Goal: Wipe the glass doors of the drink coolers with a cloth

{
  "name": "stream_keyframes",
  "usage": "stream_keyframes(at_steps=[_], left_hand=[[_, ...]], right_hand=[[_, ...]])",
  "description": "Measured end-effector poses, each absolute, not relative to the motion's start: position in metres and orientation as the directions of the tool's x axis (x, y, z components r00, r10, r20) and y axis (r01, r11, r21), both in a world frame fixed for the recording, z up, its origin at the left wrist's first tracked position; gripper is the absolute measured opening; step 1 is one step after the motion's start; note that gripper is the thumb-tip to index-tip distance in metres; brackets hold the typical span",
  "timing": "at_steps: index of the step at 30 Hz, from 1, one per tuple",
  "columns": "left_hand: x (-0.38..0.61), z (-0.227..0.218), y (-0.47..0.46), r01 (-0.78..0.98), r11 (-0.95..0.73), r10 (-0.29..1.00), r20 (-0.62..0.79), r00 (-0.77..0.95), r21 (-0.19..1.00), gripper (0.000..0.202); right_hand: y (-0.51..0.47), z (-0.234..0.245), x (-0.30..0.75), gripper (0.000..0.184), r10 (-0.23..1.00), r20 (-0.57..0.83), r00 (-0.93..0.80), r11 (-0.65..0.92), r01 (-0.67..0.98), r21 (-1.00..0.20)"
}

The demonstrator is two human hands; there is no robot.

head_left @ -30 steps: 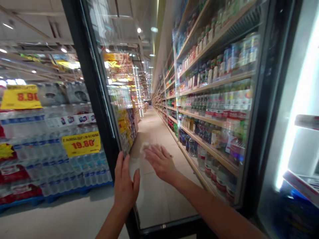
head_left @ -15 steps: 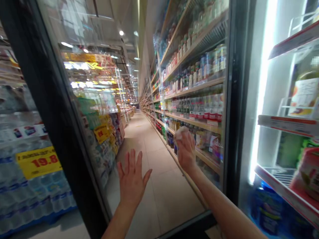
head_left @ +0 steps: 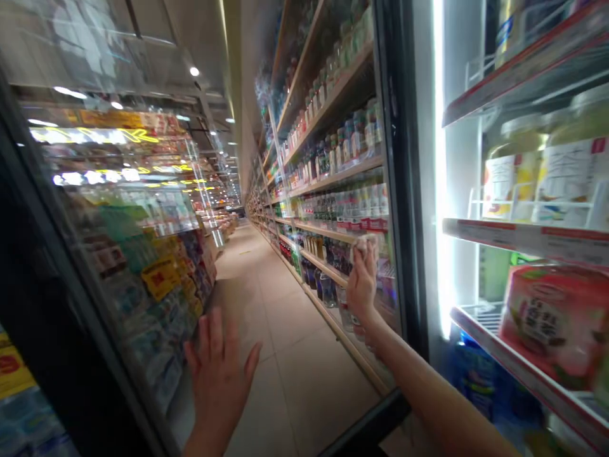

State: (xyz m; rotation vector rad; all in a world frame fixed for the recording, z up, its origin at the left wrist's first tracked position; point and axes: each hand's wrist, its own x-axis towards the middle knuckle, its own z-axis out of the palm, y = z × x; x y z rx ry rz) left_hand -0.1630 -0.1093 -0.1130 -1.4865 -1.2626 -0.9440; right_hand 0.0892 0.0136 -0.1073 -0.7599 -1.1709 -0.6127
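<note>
Gripping a pale, crumpled cloth point(head_left: 365, 245) in the right hand point(head_left: 363, 289), bunched at the fingertips, held up to the glass door point(head_left: 290, 336) near its right edge, well above its bottom edge. Holding the left hand point(head_left: 219, 377) open, fingers spread, thumb out to the side, back of it in view; placed lower than the cloth, well apart from it, left of the door's middle. Cannot tell whether resting on the glass or just off it.

Seen in the glass: long rows of drinks point(head_left: 342, 143), a tiled floor point(head_left: 252, 279), a yellow sign point(head_left: 160, 277) towards the left edge. Cannot tell mirrored from seen through.

Found right of the door's black frame point(head_left: 408, 178): a bright light strip point(head_left: 442, 165), upright. Standing behind the middle shelf's front edge point(head_left: 523, 236): pale-yellow bottles point(head_left: 501, 174). Resting just behind the lower shelf's front edge point(head_left: 516, 371): a red pack point(head_left: 552, 324). Showing beneath: blue packaging point(head_left: 478, 374), partly blurred.
</note>
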Motion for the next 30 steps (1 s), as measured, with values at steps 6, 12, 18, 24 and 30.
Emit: stream_keyframes(at_steps=[6, 12, 18, 24, 30], left_hand=[[-0.142, -0.071, -0.104, 0.972, -0.07, 0.19, 0.954, 0.232, -0.223, 0.074], [-0.142, -0.054, -0.088, 0.981, -0.008, 0.215, 0.958, 0.189, -0.192, 0.068], [-0.145, -0.057, -0.089, 0.979, -0.002, 0.205, 0.958, 0.199, -0.203, 0.067], [-0.145, -0.057, -0.087, 0.976, 0.013, 0.197, 0.957, 0.212, -0.219, 0.069], [-0.145, -0.057, -0.089, 0.972, 0.021, 0.214, 0.951, 0.223, -0.233, 0.072]], right_hand=[[0.022, -0.099, 0.099, 0.056, -0.094, 0.994, -0.054, 0.619, 0.779, 0.101], [0.029, -0.078, 0.111, 0.055, -0.091, 0.975, 0.201, 0.611, 0.784, -0.105], [0.029, -0.075, 0.123, 0.052, -0.098, 0.995, -0.023, 0.621, 0.78, 0.079], [0.029, -0.055, 0.106, 0.052, -0.118, 0.99, 0.081, 0.633, 0.774, 0.012], [0.027, -0.045, 0.101, 0.05, -0.123, 0.989, 0.084, 0.651, 0.759, 0.016]])
